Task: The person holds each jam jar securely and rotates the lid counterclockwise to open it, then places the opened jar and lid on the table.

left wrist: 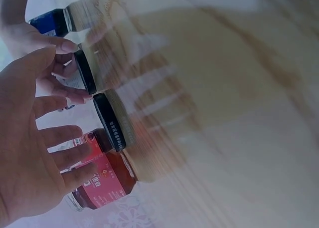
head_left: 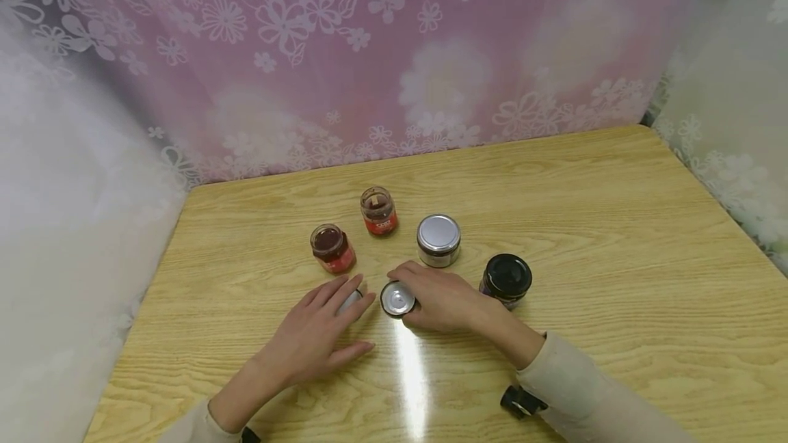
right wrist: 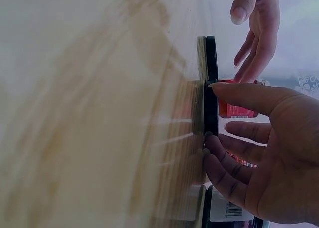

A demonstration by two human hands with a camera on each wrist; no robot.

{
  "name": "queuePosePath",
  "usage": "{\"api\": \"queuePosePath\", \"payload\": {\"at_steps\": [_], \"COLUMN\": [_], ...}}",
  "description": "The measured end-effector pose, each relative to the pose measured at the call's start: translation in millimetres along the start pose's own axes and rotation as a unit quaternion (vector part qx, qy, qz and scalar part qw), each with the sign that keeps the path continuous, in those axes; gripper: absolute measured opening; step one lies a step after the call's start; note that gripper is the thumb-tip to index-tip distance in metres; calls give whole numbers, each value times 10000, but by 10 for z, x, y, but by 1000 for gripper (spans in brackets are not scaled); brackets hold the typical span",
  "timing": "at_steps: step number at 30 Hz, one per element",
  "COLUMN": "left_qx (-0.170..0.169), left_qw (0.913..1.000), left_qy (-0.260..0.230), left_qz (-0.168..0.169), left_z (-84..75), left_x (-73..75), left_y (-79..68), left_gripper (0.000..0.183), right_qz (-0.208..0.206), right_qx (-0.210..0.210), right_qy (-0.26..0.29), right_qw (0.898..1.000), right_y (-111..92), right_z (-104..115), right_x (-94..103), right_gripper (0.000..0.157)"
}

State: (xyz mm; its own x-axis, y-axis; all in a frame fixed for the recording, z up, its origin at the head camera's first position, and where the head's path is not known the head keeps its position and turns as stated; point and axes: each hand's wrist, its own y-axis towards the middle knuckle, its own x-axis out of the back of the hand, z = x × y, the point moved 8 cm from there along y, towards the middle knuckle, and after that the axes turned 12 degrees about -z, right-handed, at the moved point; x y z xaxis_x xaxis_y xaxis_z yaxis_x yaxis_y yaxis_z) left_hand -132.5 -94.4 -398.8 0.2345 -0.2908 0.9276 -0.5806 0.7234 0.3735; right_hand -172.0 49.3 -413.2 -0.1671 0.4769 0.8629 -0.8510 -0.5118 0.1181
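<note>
Two dark-rimmed jar lids lie on the table with their silvery insides up. My right hand (head_left: 440, 296) holds the right lid (head_left: 397, 299) by its rim, thumb on one side and fingers on the other; the right wrist view shows this lid (right wrist: 212, 111) flat on the table. Over the left lid (head_left: 350, 301) spreads my left hand (head_left: 317, 327), its fingers fairly straight and partly hiding it. In the left wrist view that lid (left wrist: 109, 122) stands beside a red-labelled jar; whether the fingers touch it I cannot tell.
Behind the hands stand two lidless red-labelled glass jars, a nearer jar (head_left: 333, 249) and a farther jar (head_left: 378, 212). A silver-lidded jar (head_left: 438, 240) is beyond my right hand, and a black-lidded jar (head_left: 506, 280) stands close to my right wrist. A floral curtain (head_left: 394, 53) hangs behind the table.
</note>
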Motion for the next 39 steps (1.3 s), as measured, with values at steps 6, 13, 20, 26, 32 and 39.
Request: {"api": "queuePosePath", "payload": {"at_steps": [6, 13, 20, 26, 32, 39], "left_qx": [45, 79, 160, 3, -165, -30], "left_qw": [10000, 9999, 9999, 9988, 9980, 9980], "left_qy": [56, 50, -31, -26, -7, -13], "left_qz": [46, 75, -3, -494, -613, -628], "left_z": [-4, -7, 1, 15, -3, -42], "left_x": [9, 21, 58, 186, 260, 275], "left_y": [-31, -58, -39, 64, 139, 193], "left_gripper": [66, 66, 64, 62, 61, 60], "right_qz": [194, 315, 194, 118, -266, -797], "right_qx": [-24, 4, 81, 153, 715, 744], "right_qy": [-115, -418, -639, -885, -1315, -1514], "right_qw": [9997, 9986, 9977, 9959, 9884, 9824], "right_y": [-2, -7, -58, -127, -232, -321], "right_z": [46, 100, 223, 326, 401, 308], "right_x": [-16, -9, 99, 298, 592, 886], "right_gripper": [60, 62, 61, 57, 54, 60]}}
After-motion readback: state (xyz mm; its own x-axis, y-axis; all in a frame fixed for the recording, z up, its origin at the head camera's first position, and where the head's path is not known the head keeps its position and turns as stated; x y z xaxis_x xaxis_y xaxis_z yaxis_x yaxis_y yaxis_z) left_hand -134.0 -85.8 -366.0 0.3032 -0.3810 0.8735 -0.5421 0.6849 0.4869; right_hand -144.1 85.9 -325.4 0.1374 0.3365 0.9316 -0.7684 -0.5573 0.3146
